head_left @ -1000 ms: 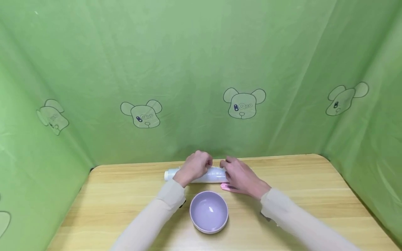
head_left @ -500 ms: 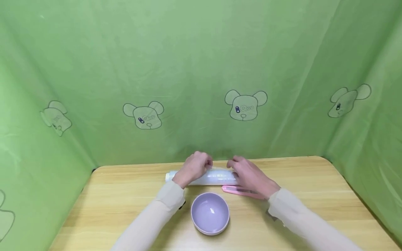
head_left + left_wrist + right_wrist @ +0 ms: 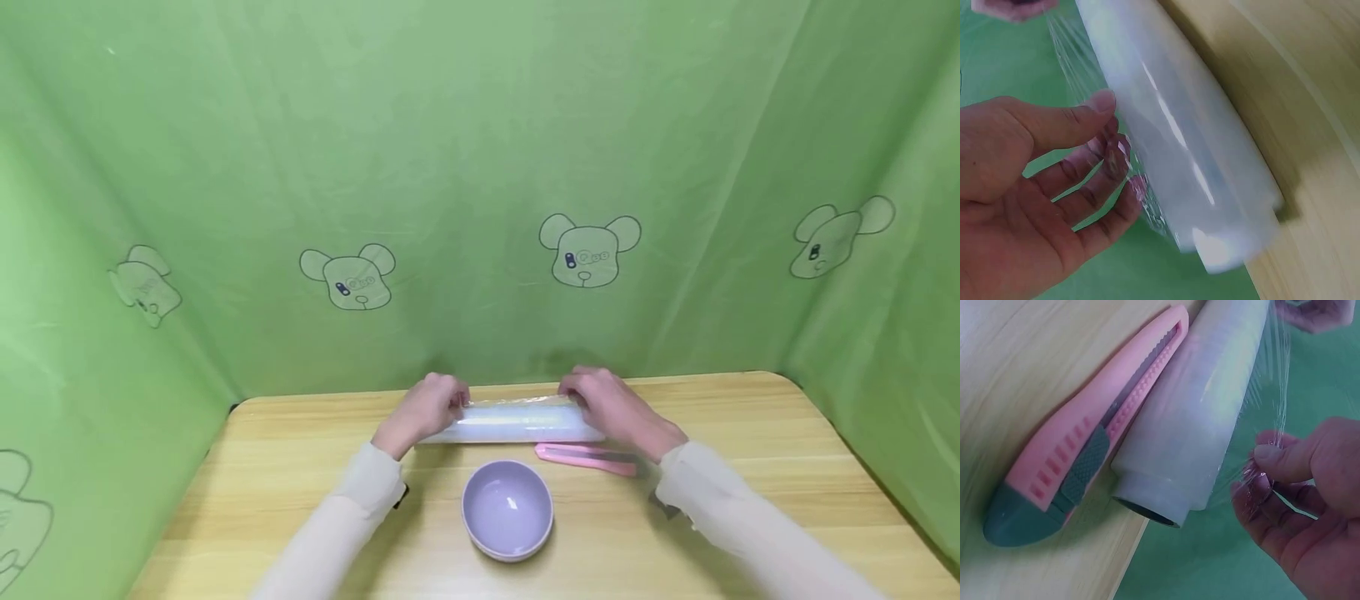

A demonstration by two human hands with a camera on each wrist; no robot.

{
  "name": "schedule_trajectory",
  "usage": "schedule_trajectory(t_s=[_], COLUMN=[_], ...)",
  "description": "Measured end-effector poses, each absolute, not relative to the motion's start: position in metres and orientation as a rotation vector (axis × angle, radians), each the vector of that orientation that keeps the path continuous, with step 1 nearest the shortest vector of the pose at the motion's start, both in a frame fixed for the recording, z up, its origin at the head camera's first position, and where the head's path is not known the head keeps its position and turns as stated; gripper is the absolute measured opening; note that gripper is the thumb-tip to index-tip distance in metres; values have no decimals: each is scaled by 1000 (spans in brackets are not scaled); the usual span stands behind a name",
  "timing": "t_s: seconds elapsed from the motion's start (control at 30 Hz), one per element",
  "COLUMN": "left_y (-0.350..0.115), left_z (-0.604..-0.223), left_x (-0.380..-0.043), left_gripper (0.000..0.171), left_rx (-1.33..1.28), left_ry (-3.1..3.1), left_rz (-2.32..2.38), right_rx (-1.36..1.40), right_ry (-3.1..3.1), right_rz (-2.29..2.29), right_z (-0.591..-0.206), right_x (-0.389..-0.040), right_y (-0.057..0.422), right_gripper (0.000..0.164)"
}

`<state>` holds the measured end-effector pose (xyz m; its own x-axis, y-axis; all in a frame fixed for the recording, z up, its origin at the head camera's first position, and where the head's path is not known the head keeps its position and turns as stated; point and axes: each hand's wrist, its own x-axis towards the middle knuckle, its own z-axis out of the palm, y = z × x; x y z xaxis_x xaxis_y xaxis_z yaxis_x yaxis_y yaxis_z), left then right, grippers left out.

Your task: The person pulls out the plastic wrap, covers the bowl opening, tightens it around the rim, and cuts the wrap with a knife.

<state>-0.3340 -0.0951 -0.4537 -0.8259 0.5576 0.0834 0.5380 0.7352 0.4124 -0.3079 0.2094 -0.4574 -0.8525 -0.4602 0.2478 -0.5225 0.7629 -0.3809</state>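
A roll of cling film (image 3: 510,425) lies crosswise near the table's far edge. My left hand (image 3: 422,410) pinches the film's loose edge near the roll's left end; in the left wrist view, clear film (image 3: 1150,209) drapes over its fingers. Toward the other end, my right hand (image 3: 618,408) pinches the same edge between thumb and fingers, and crinkled film (image 3: 1250,478) covers the fingertips in the right wrist view. Between the two hands a short strip of film (image 3: 517,402) stretches along the roll's far side. The roll's hollow end (image 3: 1147,509) shows in the right wrist view.
A pink utility knife (image 3: 585,458) with a dark grey slider lies just in front of the roll, close to my right wrist. Nearer to me a lilac bowl (image 3: 507,510) stands upright on the wooden table (image 3: 285,483). A green curtain (image 3: 465,167) hangs behind and at both sides.
My left hand has moved left along the roll and my right hand a little right, so they are farther apart. The film edge between them is now spread wide. More of the knife shows.
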Motion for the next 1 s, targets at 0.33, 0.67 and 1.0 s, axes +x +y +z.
schedule_trajectory(t_s=[0.33, 0.67, 1.0], left_y=[-135, -144, -134], left_z=[-454, -462, -459], left_x=[-337, -338, -331], left_gripper=[11, 18, 26], left_rx=[883, 707, 799], left_ry=[2883, 2800, 2828], left_rz=[915, 1061, 786], right_rx=[816, 751, 741], right_ry=[-2822, -2802, -2772], right_rz=[681, 753, 764], right_z=[-465, -468, -458], right_x=[-303, -308, -312], right_y=[220, 230, 231], right_gripper=[21, 19, 19])
